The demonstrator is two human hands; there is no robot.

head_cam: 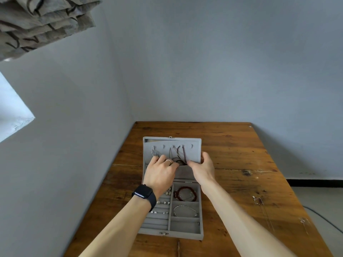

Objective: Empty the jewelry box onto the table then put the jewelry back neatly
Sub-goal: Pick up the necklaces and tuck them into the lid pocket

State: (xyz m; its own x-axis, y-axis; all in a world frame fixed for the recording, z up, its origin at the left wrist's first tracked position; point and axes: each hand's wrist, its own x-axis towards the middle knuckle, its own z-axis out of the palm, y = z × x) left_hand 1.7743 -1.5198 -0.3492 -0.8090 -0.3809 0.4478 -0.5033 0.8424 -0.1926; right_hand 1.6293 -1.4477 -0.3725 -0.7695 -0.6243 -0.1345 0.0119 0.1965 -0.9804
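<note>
The left grip's (161, 171) fingertips were lost among the necklaces (181, 152), so whether they pinched one could not be told. The necklaces' lower ends were hidden behind both grips and the pocket (183, 172). The right grip's (202, 169) fingers reached past the lid's (194, 145) right edge, their hold unclear. The left wrist covered the top ring rows (157, 219); the small pieces (164, 202) there were too tiny to tell apart. The thin chains (259, 200) on the table (232, 145) were barely visible. Both forearms and the table's near end ran off the bottom edge, and the cloth (42, 21) off the top left.
</note>
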